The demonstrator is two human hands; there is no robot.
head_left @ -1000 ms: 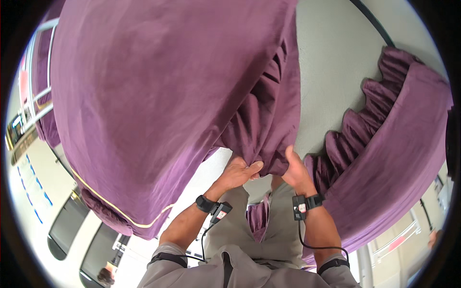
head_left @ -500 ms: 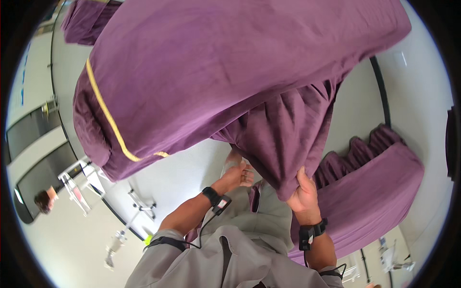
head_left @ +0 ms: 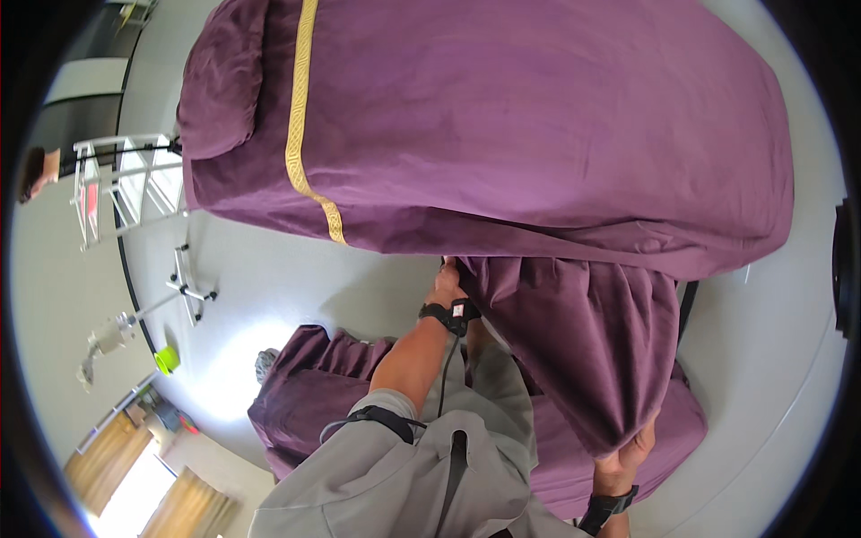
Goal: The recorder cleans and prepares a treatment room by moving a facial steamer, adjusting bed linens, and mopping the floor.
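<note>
A purple bed cover (head_left: 538, 134) with a gold patterned band (head_left: 299, 134) drapes over a massage bed. Its gathered skirt (head_left: 574, 341) hangs down the near side, drawn out toward me. Low on the right, my right hand (head_left: 630, 453) is closed around the skirt's bottom corner; cloth hides part of its fingers. My left hand (head_left: 444, 285) is up at the left end of the skirt, just under the cover's side, its fingers curled at the fabric edge and partly hidden. Both wrists wear black straps.
Behind me stands another purple-covered bed (head_left: 314, 394). A purple pillow (head_left: 224, 76) lies at the far bed's left end. Farther left are a white shelf trolley (head_left: 134, 184), a wheeled stand (head_left: 184, 287), a green bin (head_left: 167, 360) and a person's head (head_left: 38, 175).
My right hand has pulled the skirt corner lower and to the right, stretching the cloth. My left hand, earlier loose beside the skirt, has moved up to its edge. The view has turned.
</note>
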